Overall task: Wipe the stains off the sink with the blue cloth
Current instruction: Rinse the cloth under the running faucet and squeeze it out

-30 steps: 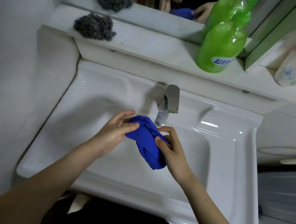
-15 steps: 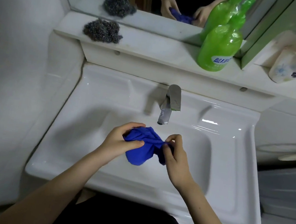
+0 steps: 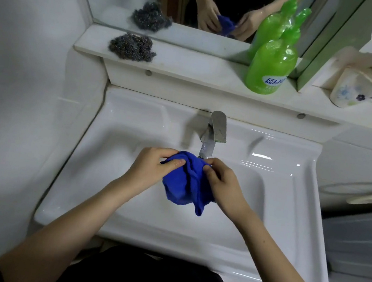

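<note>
A crumpled blue cloth (image 3: 185, 184) hangs in the air above the basin of the white sink (image 3: 121, 145), just in front of the metal tap (image 3: 215, 130). My left hand (image 3: 152, 167) pinches its upper left edge between thumb and fingers. On the other side, my right hand (image 3: 222, 182) grips the upper right edge. The lower part of the cloth droops free between my hands. No stains on the sink can be made out.
A white shelf (image 3: 189, 76) runs behind the sink, below a mirror. On it sit a steel wool pad (image 3: 132, 47), a green pump bottle (image 3: 272, 66) and a floral cup (image 3: 354, 91). A white wall stands close on the left.
Both hands have shifted their grip along the cloth, which now hangs more spread out between them. The view has moved so the sink sits lower and more of the mirror shows.
</note>
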`<state>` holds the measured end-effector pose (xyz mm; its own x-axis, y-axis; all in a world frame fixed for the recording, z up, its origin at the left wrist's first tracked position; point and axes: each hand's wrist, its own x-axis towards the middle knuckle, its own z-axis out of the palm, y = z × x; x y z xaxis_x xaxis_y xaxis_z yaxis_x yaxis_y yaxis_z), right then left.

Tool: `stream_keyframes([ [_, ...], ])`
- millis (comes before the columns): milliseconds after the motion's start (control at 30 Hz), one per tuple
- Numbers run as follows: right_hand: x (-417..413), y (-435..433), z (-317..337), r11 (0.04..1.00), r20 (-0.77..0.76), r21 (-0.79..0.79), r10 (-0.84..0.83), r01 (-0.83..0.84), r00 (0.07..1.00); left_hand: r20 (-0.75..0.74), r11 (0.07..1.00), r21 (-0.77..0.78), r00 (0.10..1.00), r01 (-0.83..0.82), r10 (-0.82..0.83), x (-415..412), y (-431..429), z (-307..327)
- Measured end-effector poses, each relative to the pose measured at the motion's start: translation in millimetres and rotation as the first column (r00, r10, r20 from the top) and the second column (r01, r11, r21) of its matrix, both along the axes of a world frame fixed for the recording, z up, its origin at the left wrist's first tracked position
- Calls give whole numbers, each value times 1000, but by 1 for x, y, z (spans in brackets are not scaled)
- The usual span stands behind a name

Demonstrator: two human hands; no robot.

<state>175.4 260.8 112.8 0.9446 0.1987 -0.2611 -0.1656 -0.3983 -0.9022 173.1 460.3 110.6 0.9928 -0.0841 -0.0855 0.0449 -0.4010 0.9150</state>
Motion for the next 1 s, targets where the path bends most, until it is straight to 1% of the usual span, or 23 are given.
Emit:
stream_keyframes([
  [67,3,-1,5,996,-53,77,-37,41,998,26,998,63,1000,-15,14,2,1,4],
  [133,3,1,8,985,-124,171,23,-1,992,32,995,98,999,-23,20,5,-2,6],
  [167,2,2,8,989,-119,141,71,-54,990,30,994,107,999,-18,15,7,-5,7],
  [200,1,4,7,993,-65,40,117,-115,991,27,993,114,1000,-8,5,9,-8,8],
  [233,2,5,6,984,12,-101,148,-146,989,26,993,120,1000,2,-5,11,-10,9],
  [267,4,5,3,971,99,-197,157,-135,983,29,991,130,999,14,-18,12,-12,10],
  [300,7,3,1,968,170,-225,147,-107,974,35,989,142,999,30,-36,13,-13,11],
  [367,10,-4,-3,975,215,-208,121,-76,969,47,984,164,996,63,-72,13,-11,9],
  [467,8,-8,1,981,225,-182,105,-64,969,41,982,167,994,91,-100,12,-6,12],
  [600,5,-9,21,998,272,-53,51,-38,961,6,972,166,985,168,-171,11,2,26],
  [667,4,-10,26,997,226,-4,80,-81,971,-16,962,192,981,193,-194,12,4,26],
  [700,5,-9,23,995,165,5,102,-104,981,-38,956,215,980,200,-196,14,4,22],
  [733,6,-8,19,991,95,-14,132,-131,987,-60,953,230,980,197,-189,16,4,17],
  [767,8,-8,12,988,59,-56,146,-143,988,-73,958,223,983,178,-165,17,3,12],
  [833,10,-12,2,976,76,-148,172,-159,982,-73,978,173,992,113,-102,18,4,4],
  [900,10,-18,-1,981,79,-144,144,-132,986,-39,983,159,995,93,-88,16,7,2],
  [933,9,-22,-2,982,86,-150,129,-116,988,-13,977,184,994,105,-104,15,8,3],
  [1000,9,-26,1,963,141,-239,159,-122,977,20,958,250,988,143,-153,15,9,4],
])
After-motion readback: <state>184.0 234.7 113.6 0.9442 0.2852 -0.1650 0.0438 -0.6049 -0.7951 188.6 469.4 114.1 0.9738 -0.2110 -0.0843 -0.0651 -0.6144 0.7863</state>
